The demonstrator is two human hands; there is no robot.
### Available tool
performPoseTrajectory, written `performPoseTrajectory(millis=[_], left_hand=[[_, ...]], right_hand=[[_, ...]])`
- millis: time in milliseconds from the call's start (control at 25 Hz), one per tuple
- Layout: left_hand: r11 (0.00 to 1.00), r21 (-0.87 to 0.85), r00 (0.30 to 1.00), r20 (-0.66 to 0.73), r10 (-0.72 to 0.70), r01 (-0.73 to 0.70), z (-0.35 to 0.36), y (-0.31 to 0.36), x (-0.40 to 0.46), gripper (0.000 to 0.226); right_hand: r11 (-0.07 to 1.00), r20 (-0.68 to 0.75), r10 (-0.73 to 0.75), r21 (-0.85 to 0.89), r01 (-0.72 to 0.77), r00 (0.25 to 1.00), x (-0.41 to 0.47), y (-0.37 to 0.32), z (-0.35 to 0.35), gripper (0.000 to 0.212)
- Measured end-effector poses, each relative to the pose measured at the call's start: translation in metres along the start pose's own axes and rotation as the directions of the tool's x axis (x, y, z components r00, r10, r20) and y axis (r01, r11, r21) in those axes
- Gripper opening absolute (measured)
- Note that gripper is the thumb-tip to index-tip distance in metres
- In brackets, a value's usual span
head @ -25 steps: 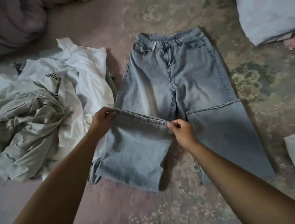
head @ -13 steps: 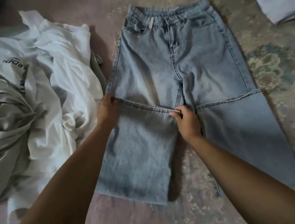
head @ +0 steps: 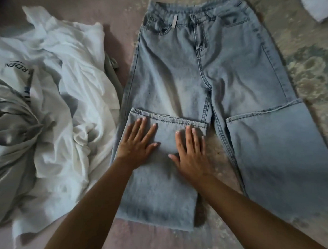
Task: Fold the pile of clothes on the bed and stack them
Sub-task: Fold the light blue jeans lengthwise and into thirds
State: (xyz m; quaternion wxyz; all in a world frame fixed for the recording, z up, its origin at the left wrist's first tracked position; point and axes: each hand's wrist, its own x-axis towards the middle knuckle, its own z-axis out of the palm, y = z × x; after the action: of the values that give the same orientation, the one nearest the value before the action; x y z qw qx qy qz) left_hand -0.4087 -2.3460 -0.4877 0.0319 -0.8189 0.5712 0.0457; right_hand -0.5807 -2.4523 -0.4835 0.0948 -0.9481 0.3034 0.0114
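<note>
Denim jeans (head: 210,81) lie flat at frame centre on the bed (head: 307,65), folded leg pressed by left hand (head: 136,142) and right hand (head: 191,153), each grip spread apart, flat-fingered; smoothing outward from the hem should set the crease before the unfolded pile (head: 45,103), left, is tackled.

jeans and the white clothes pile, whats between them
In the head view, a bare strip of the patterned bedcover separates the jeans from the white clothes pile; a grey-green strap pokes out at the pile's edge.

Dim, soft light; blurred, stretched edges
</note>
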Motion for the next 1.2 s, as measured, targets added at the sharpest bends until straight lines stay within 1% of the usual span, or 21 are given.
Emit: performPoseTrajectory(millis=[40,120,240,320,400,440,520,600,640,680,720,800,840,880,920,960,1040,1080,1120,1160,1200], left_hand=[[0.999,0.019,0.999,0.022,-0.037,0.036,0.008,-0.007,-0.002,0.06],[0.996,-0.011,0.995,0.058,-0.087,0.088,0.017,-0.012,-0.003,0.062],[0.992,-0.064,0.992,0.074,-0.1,0.105,0.01,-0.007,-0.002,0.062],[0.981,-0.152,0.993,0.034,-0.116,0.12,0.0,-0.016,0.004,0.058],[0.941,-0.275,0.98,0.025,-0.196,0.195,-0.009,-0.026,0.018,0.052],[0.916,-0.315,0.965,0.011,-0.26,0.25,-0.016,-0.028,0.024,0.047],[0.826,-0.397,0.906,0.032,-0.422,0.399,-0.03,-0.027,0.037,0.039],[0.697,-0.429,0.798,0.108,-0.593,0.575,-0.041,-0.022,0.047,0.036],[0.641,-0.457,0.749,0.09,-0.656,0.616,-0.044,-0.02,0.047,0.037],[0.611,-0.486,0.724,0.071,-0.686,0.626,-0.046,-0.018,0.047,0.039],[0.61,-0.489,0.723,0.063,-0.688,0.623,-0.047,-0.018,0.046,0.042],[0.672,-0.429,0.758,0.048,-0.651,0.604,-0.048,-0.018,0.043,0.047],[0.702,-0.392,0.763,0.0,-0.646,0.594,-0.047,-0.018,0.041,0.048],[0.722,-0.358,0.758,-0.057,-0.65,0.592,-0.044,-0.018,0.038,0.045],[0.731,-0.328,0.752,-0.084,-0.654,0.599,-0.044,-0.018,0.03,0.038],[0.747,-0.311,0.762,-0.097,-0.64,0.588,-0.043,-0.016,0.015,0.029],[0.778,-0.31,0.798,-0.087,-0.596,0.547,-0.034,-0.01,-0.024,0.013],[0.777,-0.309,0.804,-0.059,-0.592,0.549,-0.033,-0.007,-0.044,0.016],[0.77,-0.293,0.804,-0.004,-0.594,0.567,-0.03,-0.004,-0.059,0.023],[0.747,-0.297,0.792,0.057,-0.608,0.595,-0.027,-0.004,-0.069,0.028],[0.712,-0.321,0.77,0.097,-0.631,0.624,-0.026,-0.005,-0.074,0.031]], right_hand=[[1.0,0.047,0.013,-0.026,-0.012,0.999,0.001,0.001,0.008,0.068],[0.999,0.105,0.022,-0.045,-0.017,0.994,0.003,0.005,0.018,0.071],[0.998,0.125,0.026,-0.06,-0.019,0.992,0.004,0.006,0.023,0.072],[0.998,0.135,0.038,-0.052,-0.032,0.99,0.004,0.004,0.017,0.071],[0.998,0.152,0.04,-0.054,-0.032,0.988,0.004,0.003,0.013,0.071],[0.998,0.169,0.037,-0.056,-0.028,0.985,0.006,0.003,0.011,0.071],[0.997,0.169,0.036,-0.068,-0.025,0.985,0.007,0.004,0.01,0.07],[0.996,0.16,0.037,-0.091,-0.022,0.986,0.009,0.003,0.01,0.069],[0.995,0.152,0.025,-0.1,-0.01,0.988,0.01,0.004,0.011,0.068],[0.994,0.152,0.013,-0.112,0.004,0.988,0.01,0.004,0.011,0.067],[0.992,0.158,0.009,-0.123,0.011,0.987,0.01,0.004,0.011,0.067],[0.99,0.157,-0.007,-0.137,0.028,0.987,0.012,0.004,0.009,0.066],[0.992,0.151,-0.013,-0.126,0.032,0.988,0.015,0.001,0.005,0.065],[0.994,0.146,-0.016,-0.108,0.032,0.989,0.019,-0.002,0.0,0.063],[0.995,0.131,-0.036,-0.09,0.048,0.991,0.025,-0.006,-0.006,0.059],[0.995,0.101,-0.074,-0.057,0.08,0.992,0.033,-0.012,-0.01,0.053],[0.976,0.031,-0.209,0.067,0.207,0.977,0.061,-0.028,-0.019,0.041],[0.954,0.041,-0.262,0.158,0.253,0.964,0.08,-0.041,-0.027,0.038],[0.933,0.097,-0.3,0.236,0.271,0.949,0.099,-0.056,-0.034,0.037],[0.928,0.193,-0.321,0.26,0.267,0.927,0.117,-0.071,-0.039,0.039],[0.938,0.26,-0.303,0.25,0.239,0.917,0.133,-0.084,-0.039,0.042]])
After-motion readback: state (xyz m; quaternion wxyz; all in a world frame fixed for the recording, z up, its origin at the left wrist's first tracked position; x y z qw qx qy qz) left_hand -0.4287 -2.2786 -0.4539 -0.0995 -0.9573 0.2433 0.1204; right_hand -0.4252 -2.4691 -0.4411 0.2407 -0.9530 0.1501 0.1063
